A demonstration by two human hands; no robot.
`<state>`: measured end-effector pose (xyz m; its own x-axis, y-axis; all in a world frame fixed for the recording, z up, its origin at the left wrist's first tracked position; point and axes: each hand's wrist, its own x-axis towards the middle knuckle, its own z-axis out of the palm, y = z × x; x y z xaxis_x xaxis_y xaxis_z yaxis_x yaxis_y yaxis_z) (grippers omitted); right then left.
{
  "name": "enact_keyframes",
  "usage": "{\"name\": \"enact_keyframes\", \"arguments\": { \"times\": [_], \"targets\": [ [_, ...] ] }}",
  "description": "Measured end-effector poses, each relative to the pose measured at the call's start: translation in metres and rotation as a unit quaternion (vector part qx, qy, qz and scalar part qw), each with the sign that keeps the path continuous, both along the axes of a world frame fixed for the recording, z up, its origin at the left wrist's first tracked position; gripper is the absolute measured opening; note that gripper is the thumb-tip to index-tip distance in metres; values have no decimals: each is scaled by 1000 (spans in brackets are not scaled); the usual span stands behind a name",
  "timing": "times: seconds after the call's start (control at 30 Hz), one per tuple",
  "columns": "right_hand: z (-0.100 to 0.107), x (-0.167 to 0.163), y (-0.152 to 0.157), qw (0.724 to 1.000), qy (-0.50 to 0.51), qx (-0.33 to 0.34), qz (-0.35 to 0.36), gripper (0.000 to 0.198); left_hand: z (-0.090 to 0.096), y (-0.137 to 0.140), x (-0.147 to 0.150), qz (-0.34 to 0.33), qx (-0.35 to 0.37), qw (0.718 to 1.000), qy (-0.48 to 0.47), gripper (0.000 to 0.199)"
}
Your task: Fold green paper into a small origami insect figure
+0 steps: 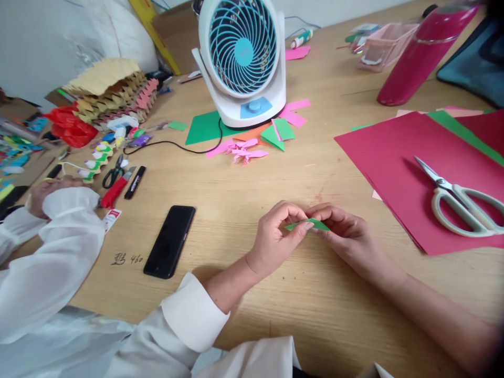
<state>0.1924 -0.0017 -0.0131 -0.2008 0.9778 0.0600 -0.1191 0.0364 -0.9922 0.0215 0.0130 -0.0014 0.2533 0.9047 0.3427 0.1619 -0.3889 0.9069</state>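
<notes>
A small folded piece of green paper [319, 226] is pinched between my two hands, just above the wooden table. My left hand [277, 231] grips its left side, thumb below and fingers curled over the top. On its right side my right hand [346, 231] holds it with thumb and fingertips, which partly hide the paper. Beyond the hands lie folded pink paper shapes [247, 152] and cut green pieces [279, 134]. To the right, white-handled scissors [457, 194] rest on red paper sheets [378, 157].
A white and blue fan [244, 52] stands at the back, its black cord running left. A black phone [170, 241] lies left of my hands. At the far left are a co-worker's hand [51, 191] and a red utility knife [116, 190]. A magenta bottle [425, 58] stands back right.
</notes>
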Motion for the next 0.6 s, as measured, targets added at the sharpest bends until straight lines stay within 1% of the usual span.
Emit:
{"name": "enact_keyframes", "arguments": {
  "times": [0.07, 0.17, 0.33, 0.43, 0.6],
  "targets": [
    [0, 0, 0, 1000, 3, -2, 1, 8, 2, 0, -1, 5, -4, 1000, 8, 10],
    [1, 0, -1, 1000, 9, -12, -10, 15, 4, 0, -3, 23, -15, 999, 25, 8],
    [3, -1, -1, 998, 14, 17, -59, 15, 3, 2, -3, 29, -31, 999, 24, 7],
    [3, 0, -2, 996, 3, 37, -82, 13, 2, 2, -1, 28, -68, 997, 11, 9],
    [0, 3, -4, 993, -43, 77, -74, 6, 0, 1, 0, 7, -138, 990, -38, 11]
  ]
}}
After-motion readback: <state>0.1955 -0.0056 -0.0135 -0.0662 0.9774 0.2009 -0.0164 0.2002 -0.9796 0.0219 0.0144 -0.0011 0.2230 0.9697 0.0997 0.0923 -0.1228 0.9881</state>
